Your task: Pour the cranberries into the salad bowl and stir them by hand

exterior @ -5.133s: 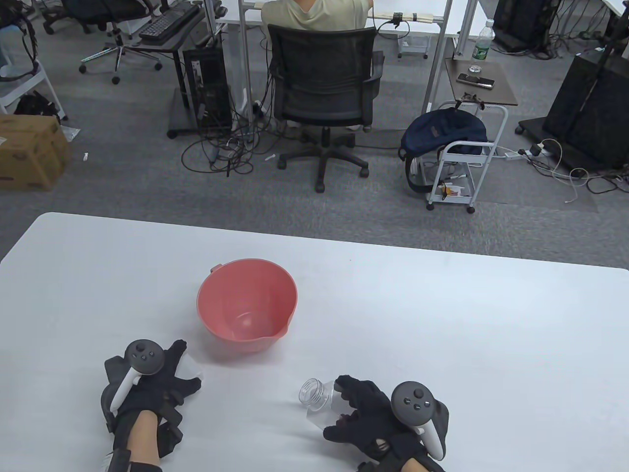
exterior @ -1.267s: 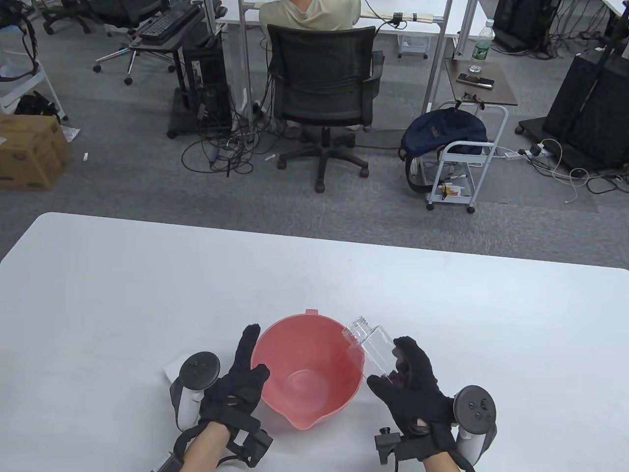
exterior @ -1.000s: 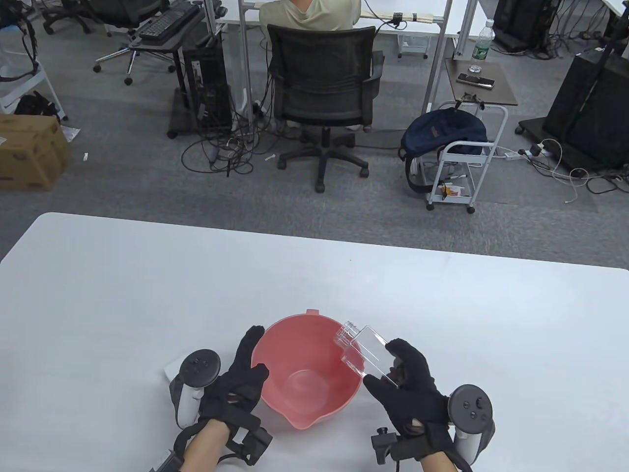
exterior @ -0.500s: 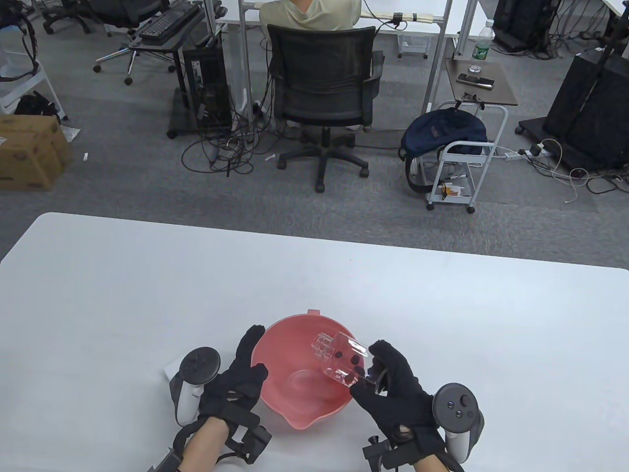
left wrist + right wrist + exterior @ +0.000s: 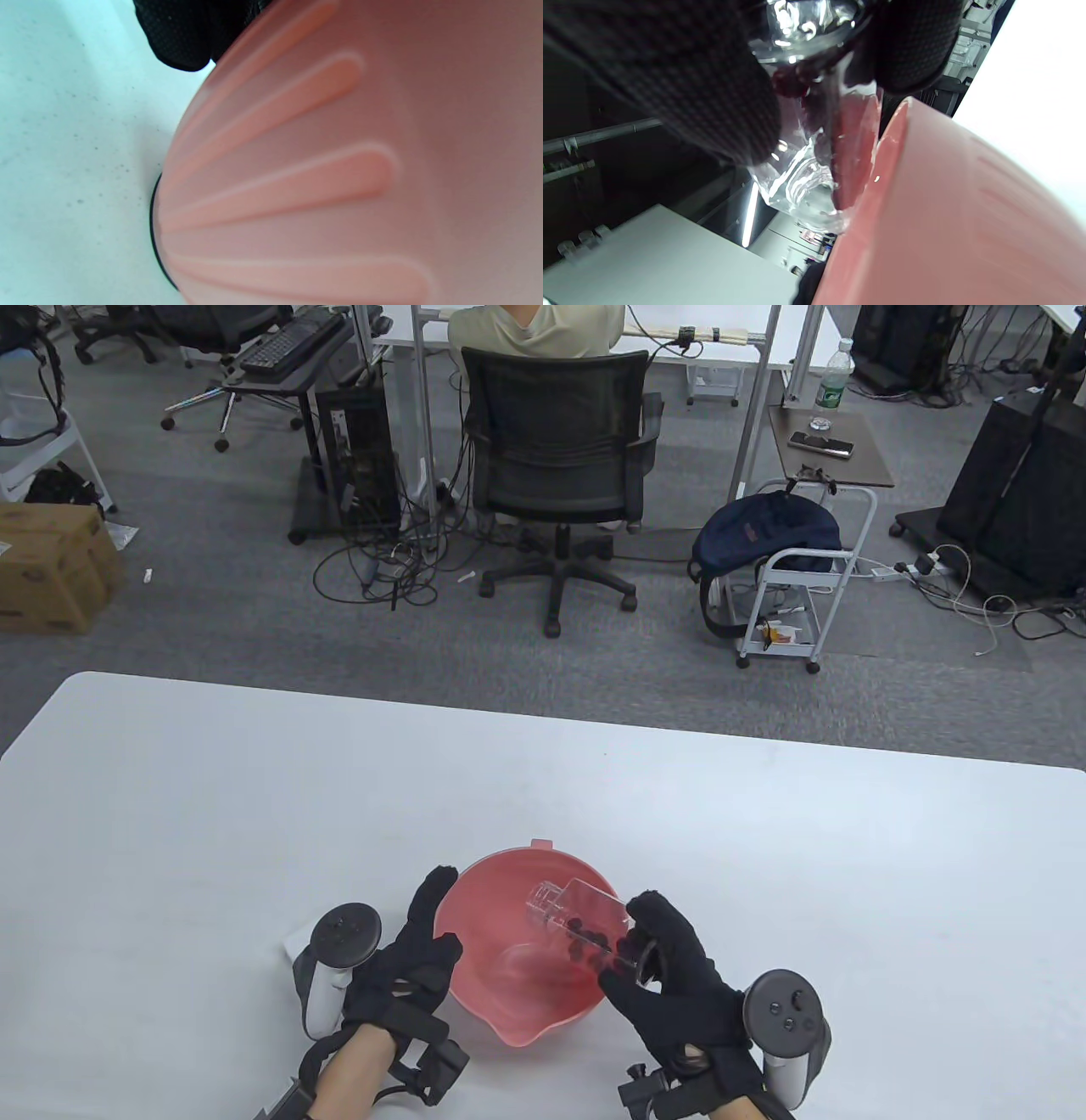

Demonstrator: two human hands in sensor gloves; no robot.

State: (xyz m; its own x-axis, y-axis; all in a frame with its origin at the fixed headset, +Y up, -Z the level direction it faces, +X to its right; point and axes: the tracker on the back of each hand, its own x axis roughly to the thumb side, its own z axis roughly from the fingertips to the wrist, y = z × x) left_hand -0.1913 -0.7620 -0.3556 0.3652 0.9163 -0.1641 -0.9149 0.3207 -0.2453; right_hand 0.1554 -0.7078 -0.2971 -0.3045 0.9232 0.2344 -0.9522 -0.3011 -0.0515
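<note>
1. The right hand [image 5: 679, 993] grips a clear plastic jar [image 5: 585, 929] by its base end, fingers and thumb curled round it.
2. The jar tilts mouth-down over the pink salad bowl [image 5: 509, 1018], with its neck inside the rim.
3. Dark cranberries [image 5: 587, 937] lie along the jar's lower wall.
4. The left hand [image 5: 407, 967] rests against the bowl's left outer wall, fingers straight.
5. The bowl stands on the white table [image 5: 170, 831], near its front edge, with its spout pointing to that edge.
</note>
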